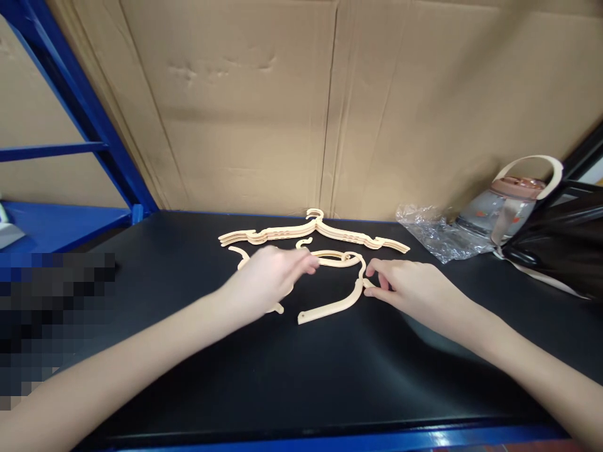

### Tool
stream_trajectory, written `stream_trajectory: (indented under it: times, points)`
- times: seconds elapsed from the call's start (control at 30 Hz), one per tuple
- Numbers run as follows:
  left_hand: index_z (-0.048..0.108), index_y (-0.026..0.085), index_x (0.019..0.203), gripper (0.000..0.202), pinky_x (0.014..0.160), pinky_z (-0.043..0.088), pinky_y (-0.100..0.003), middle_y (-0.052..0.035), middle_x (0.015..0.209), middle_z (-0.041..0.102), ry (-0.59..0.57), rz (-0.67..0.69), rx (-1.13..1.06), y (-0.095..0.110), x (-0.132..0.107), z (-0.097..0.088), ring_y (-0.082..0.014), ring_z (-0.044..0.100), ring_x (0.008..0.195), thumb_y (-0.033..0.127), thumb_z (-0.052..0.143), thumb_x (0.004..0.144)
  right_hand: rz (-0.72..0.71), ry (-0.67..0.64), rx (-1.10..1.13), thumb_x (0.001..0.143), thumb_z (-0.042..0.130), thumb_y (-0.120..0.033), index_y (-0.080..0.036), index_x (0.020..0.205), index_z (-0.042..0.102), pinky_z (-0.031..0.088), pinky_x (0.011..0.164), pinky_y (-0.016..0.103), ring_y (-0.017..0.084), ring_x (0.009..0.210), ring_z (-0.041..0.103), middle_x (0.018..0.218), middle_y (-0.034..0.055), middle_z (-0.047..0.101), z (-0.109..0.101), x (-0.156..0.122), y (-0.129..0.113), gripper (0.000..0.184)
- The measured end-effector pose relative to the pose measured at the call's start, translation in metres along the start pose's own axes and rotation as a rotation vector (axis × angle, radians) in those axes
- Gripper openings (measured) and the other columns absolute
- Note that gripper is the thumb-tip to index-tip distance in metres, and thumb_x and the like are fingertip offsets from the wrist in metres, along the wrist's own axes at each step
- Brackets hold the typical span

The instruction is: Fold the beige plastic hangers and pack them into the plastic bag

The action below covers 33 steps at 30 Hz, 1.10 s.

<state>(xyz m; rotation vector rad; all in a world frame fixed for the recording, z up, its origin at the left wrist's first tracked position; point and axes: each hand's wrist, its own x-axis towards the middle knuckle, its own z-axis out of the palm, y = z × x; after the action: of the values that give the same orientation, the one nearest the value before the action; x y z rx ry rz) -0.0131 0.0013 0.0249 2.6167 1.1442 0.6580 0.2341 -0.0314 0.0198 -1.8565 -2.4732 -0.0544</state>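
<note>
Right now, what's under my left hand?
Parts of curved beige hanger pieces show past your left hand, on the black tabletop. The hand covers their middles, so whether they join there can't be seen.

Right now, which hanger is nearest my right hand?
The hanger curving front-left from your right fingers; the stack lies behind, the other loose ones farther left.

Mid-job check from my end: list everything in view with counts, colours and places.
Stacked hangers: two or more, cream, back centre
Other hanger pieces: count unclear, cream, centre
Jug: one, clear with pinkish lid, back right
Plastic wrap: one, clear, left of jug
Bulky item: one, black, far right
Tabletop: one, black, beneath
Cardboard: count unclear, brown, behind
Rack: one, blue, left
Object: one, pale, left edge
Left hand: one, bare, over pieces
Right hand: one, bare, at pieces' right end
</note>
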Motion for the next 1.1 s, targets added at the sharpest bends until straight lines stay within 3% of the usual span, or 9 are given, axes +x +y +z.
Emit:
stream_trajectory:
  times: [0.07,0.13,0.3,0.47,0.67,0.73,0.83,0.97,1.1]
  points:
    - [0.058,0.018,0.113,0.038,0.082,0.052,-0.028,-0.0017,0.098,0.073,0.004,-0.029,0.036,-0.020,0.006,-0.008,-0.0156,0.067,0.093,0.010,0.031,0.088,-0.018,0.025,-0.022,0.090,0.055,-0.032,-0.019,0.100,0.060,0.037,0.053,0.025,0.016,0.064,0.061,0.079,0.0008,0.066,-0.002,-0.001,0.000,0.017]
    - [0.056,0.018,0.117,0.049,0.083,0.051,-0.029,-0.0033,0.108,0.068,0.011,-0.011,0.103,-0.040,0.009,-0.014,-0.0151,0.065,0.096,0.002,0.029,0.078,-0.047,0.075,-0.032,0.091,0.054,-0.032,-0.019,0.100,0.060,0.038,0.052,0.025,0.016,0.063,0.062,0.080,0.0014,0.066,-0.004,-0.002,-0.001,0.017]
    - [0.060,0.019,0.110,0.035,0.080,0.050,-0.034,-0.0064,0.113,0.064,-0.117,-0.077,0.314,-0.067,0.012,-0.028,-0.0219,0.063,0.096,0.019,0.032,0.089,-0.229,0.291,0.006,0.090,0.054,-0.027,-0.018,0.093,0.061,0.041,0.056,0.027,0.017,0.071,0.065,0.082,0.0016,0.068,-0.003,-0.005,-0.008,0.012]
    - [0.063,0.023,0.109,0.033,0.084,0.048,-0.034,-0.0037,0.118,0.063,-0.252,-0.063,0.452,-0.068,0.012,-0.035,-0.0223,0.062,0.102,0.021,0.037,0.089,-0.404,0.392,0.067,0.090,0.055,-0.025,-0.018,0.091,0.062,0.042,0.062,0.029,0.017,0.073,0.064,0.080,0.0009,0.067,0.002,-0.010,-0.018,0.010]
    - [0.064,0.023,0.109,0.034,0.083,0.049,-0.032,-0.0044,0.117,0.065,-0.251,-0.037,0.518,-0.066,0.012,-0.034,-0.0225,0.063,0.102,0.027,0.034,0.092,-0.526,0.380,0.129,0.094,0.048,-0.024,-0.018,0.087,0.061,0.039,0.066,0.029,0.014,0.070,0.058,0.078,-0.0002,0.064,0.007,-0.011,-0.025,0.016]
    - [0.063,0.023,0.111,0.035,0.081,0.049,-0.034,-0.0052,0.113,0.068,-0.225,-0.085,0.543,-0.065,0.012,-0.033,-0.0242,0.065,0.099,0.031,0.033,0.094,-0.557,0.386,0.133,0.096,0.045,-0.025,-0.018,0.087,0.061,0.038,0.065,0.029,0.014,0.068,0.055,0.075,-0.0006,0.063,0.010,-0.010,-0.026,0.020]
    - [0.056,0.022,0.122,0.040,0.075,0.050,-0.032,-0.0053,0.107,0.070,-0.200,-0.163,0.511,-0.066,0.010,-0.033,-0.0229,0.068,0.089,0.017,0.035,0.089,-0.598,0.405,0.125,0.097,0.044,-0.025,-0.018,0.087,0.061,0.035,0.062,0.029,0.014,0.066,0.052,0.074,-0.0005,0.061,0.014,-0.009,-0.027,0.021]
    - [0.046,0.021,0.133,0.067,0.083,0.049,-0.029,-0.0065,0.127,0.060,-0.220,-0.084,0.488,-0.065,0.008,-0.031,-0.0202,0.062,0.106,-0.004,0.034,0.072,-0.651,0.412,0.107,0.097,0.043,-0.025,-0.017,0.086,0.062,0.036,0.063,0.028,0.014,0.066,0.050,0.073,0.0002,0.059,0.019,-0.009,-0.030,0.023]
    - [0.052,0.021,0.127,0.051,0.071,0.051,-0.031,-0.0057,0.119,0.064,-0.185,-0.169,0.609,-0.054,0.009,-0.024,-0.0236,0.066,0.098,0.004,0.034,0.082,-0.684,0.416,0.072,0.096,0.043,-0.022,-0.017,0.089,0.062,0.038,0.068,0.028,0.014,0.072,0.052,0.079,0.0021,0.060,0.023,-0.007,-0.033,0.021]
